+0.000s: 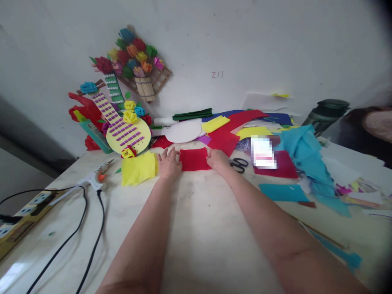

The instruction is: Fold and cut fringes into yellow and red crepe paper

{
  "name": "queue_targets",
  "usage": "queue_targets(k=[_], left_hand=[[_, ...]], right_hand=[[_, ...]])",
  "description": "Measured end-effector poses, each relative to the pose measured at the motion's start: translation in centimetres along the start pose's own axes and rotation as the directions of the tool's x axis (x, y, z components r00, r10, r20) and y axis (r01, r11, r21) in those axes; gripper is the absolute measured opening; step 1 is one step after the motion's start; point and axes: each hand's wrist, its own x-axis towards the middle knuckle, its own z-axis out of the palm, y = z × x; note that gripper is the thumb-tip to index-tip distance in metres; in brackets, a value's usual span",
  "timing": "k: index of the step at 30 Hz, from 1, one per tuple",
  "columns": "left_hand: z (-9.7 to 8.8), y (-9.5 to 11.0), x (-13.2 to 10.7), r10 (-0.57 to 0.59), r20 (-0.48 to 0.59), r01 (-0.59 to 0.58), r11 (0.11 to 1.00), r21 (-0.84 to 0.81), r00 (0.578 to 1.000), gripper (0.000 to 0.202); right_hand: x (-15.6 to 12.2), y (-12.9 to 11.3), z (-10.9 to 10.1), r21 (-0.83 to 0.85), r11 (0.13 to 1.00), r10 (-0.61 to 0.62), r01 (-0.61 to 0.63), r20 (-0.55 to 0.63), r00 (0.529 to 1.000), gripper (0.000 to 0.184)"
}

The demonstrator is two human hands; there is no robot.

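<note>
A red rectangle of crepe paper (pixel 194 159) lies flat on the pale table (pixel 199 220), far from me. My left hand (pixel 169 162) rests on its left edge with the fingers stretched out flat. My right hand (pixel 217 158) presses on its right edge, fingers also laid flat. Neither hand grips anything. A crumpled yellow paper sheet (pixel 138 168) lies just left of my left hand. Black-handled scissors (pixel 239 165) lie just right of my right hand.
A glue gun (pixel 97 178) with black cords and a power strip (pixel 18 216) sit at the left. Paper flower crafts (pixel 122 122) lean on the wall. Coloured paper sheets, teal cloth (pixel 306 159) and a dark bottle (pixel 327 114) crowd the right. Another person is at the far right edge.
</note>
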Motion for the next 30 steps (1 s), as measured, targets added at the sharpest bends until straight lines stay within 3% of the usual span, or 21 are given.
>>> queue_targets(k=[2, 4, 7, 11, 14, 16, 18, 20, 22, 27, 30], left_hand=[[-0.3, 0.3, -0.1, 0.178, 0.014, -0.179, 0.982, 0.064, 0.984, 0.047], [-0.5, 0.6, 0.0, 0.364, 0.079, -0.371, 0.924, 0.092, 0.928, 0.054], [-0.7, 1.0, 0.2, 0.485, 0.238, -0.510, 0.858, 0.054, 0.842, 0.056], [-0.6, 1.0, 0.5, 0.462, 0.369, -0.497, 0.868, -0.002, 0.806, 0.054], [-0.6, 1.0, 0.6, 0.462, 0.374, -0.492, 0.871, -0.018, 0.804, 0.052], [-0.6, 1.0, 0.5, 0.468, 0.364, -0.497, 0.868, -0.017, 0.805, 0.050], [-0.7, 1.0, 0.5, 0.475, 0.347, -0.500, 0.866, -0.018, 0.809, 0.047], [-0.6, 1.0, 0.4, 0.480, 0.323, -0.502, 0.865, -0.016, 0.816, 0.043], [-0.5, 1.0, 0.3, 0.482, 0.308, -0.503, 0.864, -0.010, 0.820, 0.042], [-0.2, 0.9, 0.3, 0.455, 0.330, -0.486, 0.874, 0.015, 0.827, 0.041], [-0.3, 0.9, 0.3, 0.440, 0.336, -0.470, 0.883, 0.008, 0.833, 0.043]], right_hand=[[-0.1, -0.1, -0.1, -0.009, 1.000, 0.020, -0.020, 0.017, 1.000, 0.031], [-0.1, -0.3, -0.2, -0.006, 0.999, 0.034, -0.034, 0.029, 0.999, 0.032], [-0.1, -0.4, -0.3, 0.012, 0.998, 0.055, -0.055, 0.034, 0.998, 0.034], [-0.6, -0.6, -0.8, 0.005, 0.997, 0.072, -0.072, 0.030, 0.997, 0.035], [-1.4, -1.3, -1.3, -0.020, 0.998, -0.059, 0.057, -0.118, 0.991, 0.037], [-2.0, -1.9, -1.4, -0.040, 0.968, -0.250, 0.247, -0.217, 0.944, 0.036], [-2.3, -2.6, -1.1, -0.066, 0.903, -0.427, 0.425, -0.242, 0.871, 0.036], [-2.5, -3.1, -0.5, -0.098, 0.843, -0.537, 0.529, -0.215, 0.816, 0.037], [-2.5, -3.5, 0.3, -0.122, 0.811, -0.585, 0.572, -0.174, 0.792, 0.040], [-3.0, -4.6, 1.5, -0.026, 0.808, -0.589, 0.589, -0.064, 0.806, 0.050], [-3.2, -5.2, 1.9, 0.084, 0.855, -0.514, 0.511, 0.006, 0.858, 0.051]])
